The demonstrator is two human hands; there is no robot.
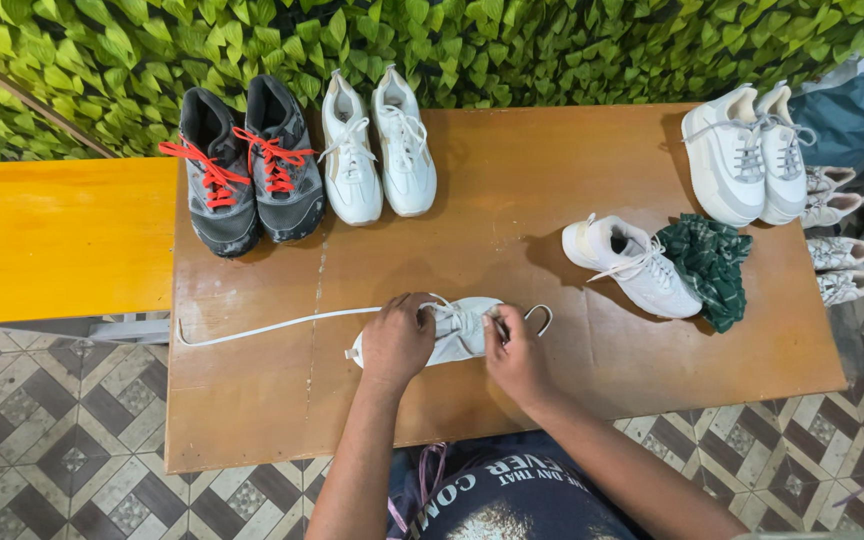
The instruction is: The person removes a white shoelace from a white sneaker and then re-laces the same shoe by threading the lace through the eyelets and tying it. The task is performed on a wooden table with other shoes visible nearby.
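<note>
A brown wooden surface, scuffed and pale in patches, stands against a wall of green artificial leaves. To its left a bright orange bench butts up against it, and the floor below is tiled in a grey and white diamond pattern.

Near the front edge, a white sneaker lies on its side between the person's two hands. The left hand presses down on the shoe's heel end, its grip closed over the upper. The right hand pinches the lace at the toe end, fingers curled shut around it. One long white lace trails off leftward across the wood; a short loop curls just beside the right hand.

Along the back edge sit a grey pair with red laces and, touching them, a white pair. Another white pair stands at the far right corner. A single white sneaker rests mid-right, a dark green cloth bunched against it. More pale shoes lie off the right edge.
</note>
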